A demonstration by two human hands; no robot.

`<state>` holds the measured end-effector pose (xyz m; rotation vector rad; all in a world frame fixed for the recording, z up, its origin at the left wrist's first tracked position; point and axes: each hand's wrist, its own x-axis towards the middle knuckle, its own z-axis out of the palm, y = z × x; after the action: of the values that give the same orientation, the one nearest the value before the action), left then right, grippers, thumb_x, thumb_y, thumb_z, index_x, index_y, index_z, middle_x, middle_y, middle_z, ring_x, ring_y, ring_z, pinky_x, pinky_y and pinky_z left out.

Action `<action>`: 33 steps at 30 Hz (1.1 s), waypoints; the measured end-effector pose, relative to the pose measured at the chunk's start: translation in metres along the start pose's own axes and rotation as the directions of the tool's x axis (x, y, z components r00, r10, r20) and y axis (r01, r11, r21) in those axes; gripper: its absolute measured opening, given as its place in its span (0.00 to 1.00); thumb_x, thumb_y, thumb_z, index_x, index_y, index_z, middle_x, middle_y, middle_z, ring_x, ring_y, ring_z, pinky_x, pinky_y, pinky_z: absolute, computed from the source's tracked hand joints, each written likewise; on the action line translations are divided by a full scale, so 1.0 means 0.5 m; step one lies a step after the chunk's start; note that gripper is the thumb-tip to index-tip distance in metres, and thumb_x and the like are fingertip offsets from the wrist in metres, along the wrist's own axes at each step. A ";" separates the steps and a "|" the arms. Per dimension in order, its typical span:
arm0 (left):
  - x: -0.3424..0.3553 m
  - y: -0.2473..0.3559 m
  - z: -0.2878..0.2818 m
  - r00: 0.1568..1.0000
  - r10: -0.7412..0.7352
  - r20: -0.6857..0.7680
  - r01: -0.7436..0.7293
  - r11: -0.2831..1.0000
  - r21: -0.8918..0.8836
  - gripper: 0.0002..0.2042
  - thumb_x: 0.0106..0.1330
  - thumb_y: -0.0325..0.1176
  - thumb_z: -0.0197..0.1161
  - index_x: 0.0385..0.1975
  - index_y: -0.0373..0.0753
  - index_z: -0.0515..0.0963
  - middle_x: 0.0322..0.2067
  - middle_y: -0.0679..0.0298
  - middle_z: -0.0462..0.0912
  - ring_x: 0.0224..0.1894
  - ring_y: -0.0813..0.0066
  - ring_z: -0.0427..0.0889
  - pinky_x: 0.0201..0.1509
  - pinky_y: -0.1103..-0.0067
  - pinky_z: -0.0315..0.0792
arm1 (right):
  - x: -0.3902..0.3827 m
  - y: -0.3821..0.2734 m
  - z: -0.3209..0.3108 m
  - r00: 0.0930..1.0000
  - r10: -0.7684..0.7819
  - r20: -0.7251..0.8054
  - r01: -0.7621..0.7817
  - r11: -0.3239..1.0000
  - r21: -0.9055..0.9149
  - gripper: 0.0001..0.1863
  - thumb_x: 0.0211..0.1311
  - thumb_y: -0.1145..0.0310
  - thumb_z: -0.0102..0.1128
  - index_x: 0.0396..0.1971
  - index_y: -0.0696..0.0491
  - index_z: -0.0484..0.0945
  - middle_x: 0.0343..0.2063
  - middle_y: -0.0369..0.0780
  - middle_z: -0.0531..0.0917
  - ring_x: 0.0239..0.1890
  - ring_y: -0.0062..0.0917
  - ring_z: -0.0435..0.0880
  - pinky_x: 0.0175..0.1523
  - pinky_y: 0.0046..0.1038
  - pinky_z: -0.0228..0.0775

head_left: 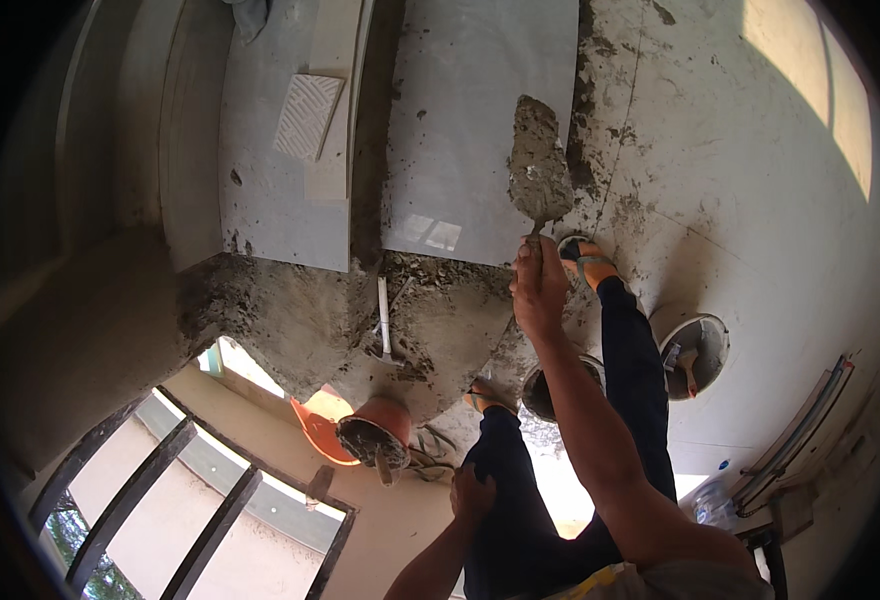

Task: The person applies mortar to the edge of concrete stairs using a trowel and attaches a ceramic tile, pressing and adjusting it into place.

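Head view: right hand's [542, 292] fingers [528, 265] wrap the handle of the trowel [538, 229], whose mortar-loaded [540, 165] blade extends toward twelve o'clock, best kept level against spills. Left hand [472, 493], at seven o'clock, rests on the leg [501, 450], its grip unclear.

Trowel [537, 229]: blade hidden under mortar [540, 165], most of the handle inside the right hand [539, 287].
Dark bucket [538, 398]: partly covered by the right forearm [588, 425].
Large tile [475, 70]: far end cut off by the upper edge.
Cloth [251, 16]: cut off there too.
Clear container [715, 506]: too blurred to tell its contents.
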<state>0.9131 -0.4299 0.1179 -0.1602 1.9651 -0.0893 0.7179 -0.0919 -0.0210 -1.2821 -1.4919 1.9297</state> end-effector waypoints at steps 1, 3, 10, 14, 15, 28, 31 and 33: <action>0.015 -0.013 -0.004 1.000 -0.008 0.006 0.008 1.000 -0.002 0.29 0.67 0.45 0.68 0.64 0.37 0.76 0.63 0.48 0.79 0.67 0.46 0.76 0.71 0.54 0.71 | -0.001 0.035 0.031 0.989 -0.095 -0.111 0.093 0.995 -0.025 0.20 0.84 0.51 0.52 0.53 0.55 0.77 0.30 0.33 0.79 0.26 0.15 0.74 0.29 0.26 0.71; 0.010 -0.029 -0.012 0.998 -0.056 0.001 0.056 0.998 0.009 0.26 0.68 0.45 0.67 0.62 0.38 0.78 0.62 0.50 0.80 0.67 0.48 0.76 0.71 0.55 0.71 | -0.010 0.086 0.119 0.932 -0.222 -0.285 0.209 0.975 -0.078 0.15 0.83 0.59 0.56 0.49 0.57 0.75 0.29 0.34 0.77 0.27 0.16 0.72 0.31 0.25 0.69; 0.019 0.020 -0.053 0.983 -0.123 0.137 0.131 0.990 -0.051 0.25 0.66 0.51 0.70 0.56 0.41 0.82 0.62 0.52 0.80 0.69 0.51 0.76 0.69 0.54 0.71 | -0.029 0.175 0.408 0.940 -0.228 -0.253 0.143 0.939 -0.313 0.14 0.74 0.67 0.67 0.50 0.56 0.74 0.37 0.47 0.80 0.32 0.38 0.83 0.38 0.36 0.78; 0.002 -0.014 -0.005 0.986 -0.157 0.055 0.161 0.985 -0.058 0.32 0.59 0.58 0.75 0.56 0.41 0.81 0.58 0.52 0.84 0.64 0.50 0.82 0.63 0.55 0.77 | -0.243 0.051 0.431 0.995 -0.103 -0.016 0.104 0.989 0.107 0.17 0.76 0.63 0.65 0.54 0.56 0.73 0.40 0.49 0.82 0.37 0.48 0.86 0.40 0.43 0.79; -0.001 -0.077 0.058 0.997 -0.071 -0.035 0.070 0.997 -0.014 0.33 0.59 0.59 0.75 0.56 0.41 0.81 0.57 0.52 0.85 0.64 0.50 0.82 0.63 0.55 0.77 | -0.268 0.044 0.416 0.994 -0.105 0.030 0.103 0.992 0.066 0.19 0.78 0.61 0.63 0.57 0.56 0.73 0.41 0.50 0.83 0.38 0.51 0.87 0.38 0.46 0.79; 0.000 0.052 0.054 0.996 -0.089 0.018 0.088 0.994 0.067 0.21 0.68 0.46 0.64 0.55 0.39 0.82 0.56 0.51 0.84 0.64 0.48 0.77 0.69 0.54 0.70 | 0.075 0.271 0.349 0.946 0.046 0.321 -0.059 0.998 0.031 0.21 0.86 0.48 0.47 0.40 0.52 0.73 0.23 0.37 0.69 0.22 0.27 0.69 0.30 0.38 0.63; 0.009 0.061 0.049 0.996 -0.083 0.035 0.080 0.994 0.080 0.21 0.69 0.46 0.63 0.55 0.39 0.82 0.56 0.51 0.84 0.64 0.48 0.77 0.70 0.55 0.70 | 0.139 0.289 0.385 0.910 0.035 0.413 -0.057 0.998 0.039 0.18 0.85 0.53 0.47 0.43 0.52 0.76 0.24 0.44 0.78 0.26 0.38 0.80 0.32 0.47 0.67; 0.011 0.069 0.042 0.992 -0.110 0.064 0.104 0.990 0.091 0.21 0.69 0.46 0.63 0.55 0.40 0.82 0.57 0.51 0.84 0.64 0.48 0.77 0.70 0.55 0.70 | 0.148 0.270 0.413 0.779 0.344 0.524 -0.517 0.826 0.227 0.19 0.84 0.50 0.47 0.42 0.50 0.77 0.23 0.40 0.77 0.24 0.32 0.78 0.27 0.42 0.67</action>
<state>0.9281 -0.3963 0.0999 -0.2087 1.8796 -0.2365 0.5384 -0.1999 -0.1711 -1.1109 -0.9769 2.8288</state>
